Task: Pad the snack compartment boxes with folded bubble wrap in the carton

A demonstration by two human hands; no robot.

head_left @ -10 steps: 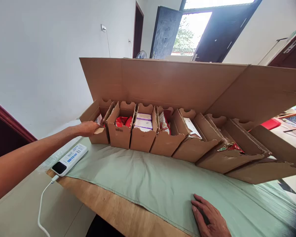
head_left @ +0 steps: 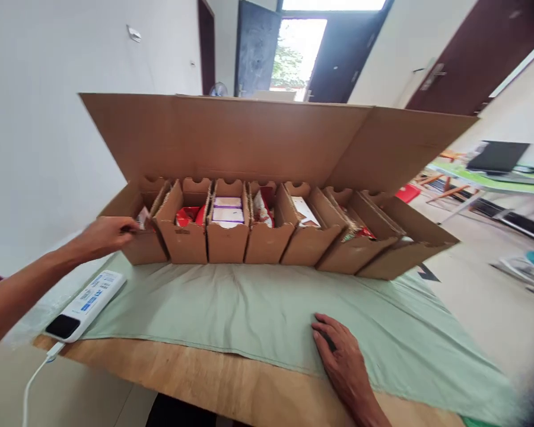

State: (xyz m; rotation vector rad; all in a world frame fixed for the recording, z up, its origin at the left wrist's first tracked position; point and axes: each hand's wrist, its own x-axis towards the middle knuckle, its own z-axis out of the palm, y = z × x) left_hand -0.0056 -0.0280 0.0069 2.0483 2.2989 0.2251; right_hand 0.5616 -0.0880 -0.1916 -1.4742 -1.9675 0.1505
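Note:
A long cardboard box (head_left: pixel 231 139) with its lid raised holds a row of several small cardboard bins (head_left: pixel 267 249) with packets in them. My left hand (head_left: pixel 102 236) reaches to the leftmost bin (head_left: pixel 145 246), its fingers closed on a small packet (head_left: pixel 142 218) at the bin's top edge. Flat on the green cloth (head_left: pixel 249 308), near the table's front edge, lies my right hand (head_left: pixel 338 353), fingers stretched out and holding nothing.
A white power strip (head_left: pixel 86 303) with a cable lies at the cloth's left end. The wooden table edge (head_left: pixel 196 379) runs along the front. Right of the table are floor, a green table and a red object. A door stands open behind.
The view has swung to the right and nearer. My left hand has shifted slightly along the leftmost bin's edge. The right hand stays flat on the cloth.

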